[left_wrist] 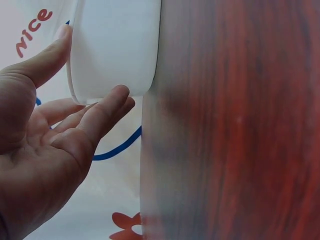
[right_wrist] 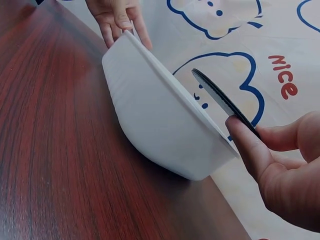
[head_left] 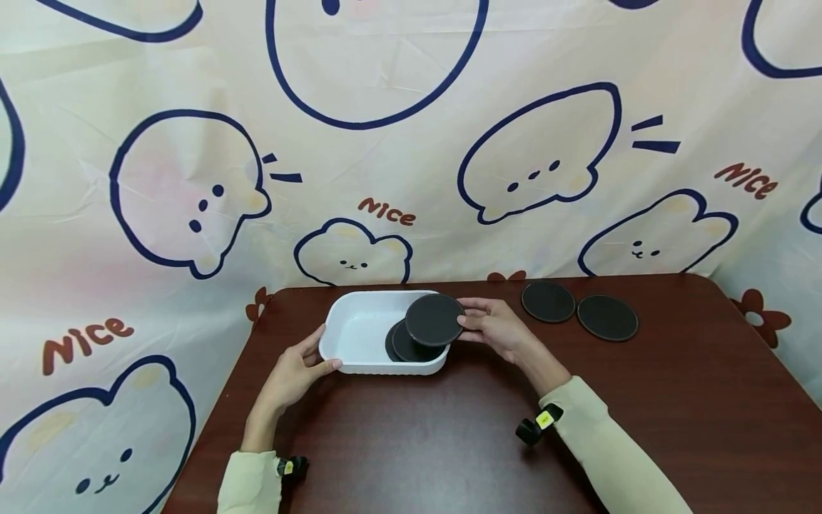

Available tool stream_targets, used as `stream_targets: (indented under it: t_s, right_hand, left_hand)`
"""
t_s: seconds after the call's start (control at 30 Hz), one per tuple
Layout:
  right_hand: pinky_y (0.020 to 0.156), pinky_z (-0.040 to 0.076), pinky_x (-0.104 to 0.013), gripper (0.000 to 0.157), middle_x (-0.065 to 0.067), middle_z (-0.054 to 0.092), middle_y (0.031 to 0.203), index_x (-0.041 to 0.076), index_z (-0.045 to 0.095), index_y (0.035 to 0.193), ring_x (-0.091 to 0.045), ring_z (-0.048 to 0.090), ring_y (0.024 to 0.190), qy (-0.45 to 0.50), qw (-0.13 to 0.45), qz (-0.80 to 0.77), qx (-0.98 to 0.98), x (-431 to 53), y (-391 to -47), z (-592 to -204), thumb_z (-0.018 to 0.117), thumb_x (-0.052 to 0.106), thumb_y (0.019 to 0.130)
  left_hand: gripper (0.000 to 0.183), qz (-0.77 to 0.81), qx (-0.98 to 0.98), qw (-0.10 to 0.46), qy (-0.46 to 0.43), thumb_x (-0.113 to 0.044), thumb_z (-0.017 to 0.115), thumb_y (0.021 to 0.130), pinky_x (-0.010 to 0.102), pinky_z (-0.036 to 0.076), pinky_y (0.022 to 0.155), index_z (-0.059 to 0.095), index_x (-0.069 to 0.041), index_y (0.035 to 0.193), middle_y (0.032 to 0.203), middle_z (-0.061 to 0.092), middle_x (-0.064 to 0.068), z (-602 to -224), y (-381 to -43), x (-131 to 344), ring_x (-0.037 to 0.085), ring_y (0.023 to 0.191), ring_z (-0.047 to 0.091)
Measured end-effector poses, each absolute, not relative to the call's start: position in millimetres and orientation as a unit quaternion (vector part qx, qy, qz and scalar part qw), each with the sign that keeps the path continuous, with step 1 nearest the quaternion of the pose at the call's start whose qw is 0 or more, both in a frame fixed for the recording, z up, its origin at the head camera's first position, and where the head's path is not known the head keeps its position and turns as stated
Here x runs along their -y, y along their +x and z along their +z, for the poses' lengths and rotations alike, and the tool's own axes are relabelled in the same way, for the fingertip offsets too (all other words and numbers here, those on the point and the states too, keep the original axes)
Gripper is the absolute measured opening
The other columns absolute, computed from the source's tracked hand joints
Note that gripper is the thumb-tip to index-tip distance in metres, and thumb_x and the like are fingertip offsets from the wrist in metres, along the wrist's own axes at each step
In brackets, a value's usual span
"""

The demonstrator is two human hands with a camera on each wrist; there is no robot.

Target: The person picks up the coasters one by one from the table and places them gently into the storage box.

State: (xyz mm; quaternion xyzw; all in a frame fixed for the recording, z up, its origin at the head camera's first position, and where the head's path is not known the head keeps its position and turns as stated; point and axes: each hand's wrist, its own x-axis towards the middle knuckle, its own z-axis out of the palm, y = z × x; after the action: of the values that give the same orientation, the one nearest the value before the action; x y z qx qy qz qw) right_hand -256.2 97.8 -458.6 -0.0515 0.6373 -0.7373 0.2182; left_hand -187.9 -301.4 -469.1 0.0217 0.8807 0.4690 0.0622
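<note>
A white rectangular dish (head_left: 359, 335) with rounded corners sits near the far side of the table. My left hand (head_left: 289, 378) holds its left end, thumb at the rim and fingers against the end wall, as the left wrist view shows too. Between thumb and fingers, my right hand (head_left: 501, 332) pinches a round black coaster (head_left: 434, 319) by its edge. That coaster is over the dish's right part, tilted in the right wrist view (right_wrist: 225, 102). Beneath it, black coasters (head_left: 399, 346) overlap inside the dish, partly hidden by the held one.
Two more black coasters (head_left: 548, 301) lie side by side on the dark wooden table (head_left: 462, 435), at the back right. Behind the table hangs a pale cloth (head_left: 411, 164) printed with cartoon bears. Each wrist wears a small black camera (head_left: 529, 430).
</note>
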Motion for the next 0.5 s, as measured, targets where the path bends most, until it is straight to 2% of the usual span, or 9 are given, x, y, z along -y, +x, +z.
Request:
stream_targets:
  t_s: [0.23,0.37,0.5]
  right_hand:
    - [0.108,0.058,-0.047,0.057,-0.026,0.061,0.146,0.0,0.04,0.163,-0.012,0.076,0.106,-0.05,0.221,-0.729,-0.646,-88.2,-256.8,-457.8,0.057,-0.002,0.109]
    - [0.109,0.057,-0.05,0.056,-0.022,0.066,0.137,0.0,0.041,0.162,-0.013,0.077,0.104,-0.05,0.217,-0.729,-0.647,-84.7,-258.1,-457.5,0.057,-0.002,0.108]
    - [0.11,0.056,-0.051,0.055,-0.024,0.065,0.138,0.0,0.042,0.161,-0.013,0.077,0.104,-0.05,0.216,-0.726,-0.65,-84.7,-258.8,-456.7,0.058,-0.002,0.108]
  left_hand:
    - [0.09,0.467,-0.882,0.063,0.023,-0.024,0.079,0.1,0.043,0.057,0.106,0.025,-0.01,0.171,0.171,0.036,0.025,-470.1,-186.5,303.8,0.042,0.147,0.054]
    - [0.09,0.465,-0.883,0.063,0.024,-0.024,0.078,0.1,0.045,0.057,0.106,0.025,-0.01,0.171,0.172,0.035,0.025,-469.2,-187.1,303.7,0.042,0.148,0.053]
    - [0.09,0.469,-0.881,0.062,0.026,-0.022,0.079,0.1,0.044,0.057,0.105,0.025,-0.009,0.171,0.171,0.037,0.025,-469.1,-188.5,300.5,0.042,0.147,0.054]
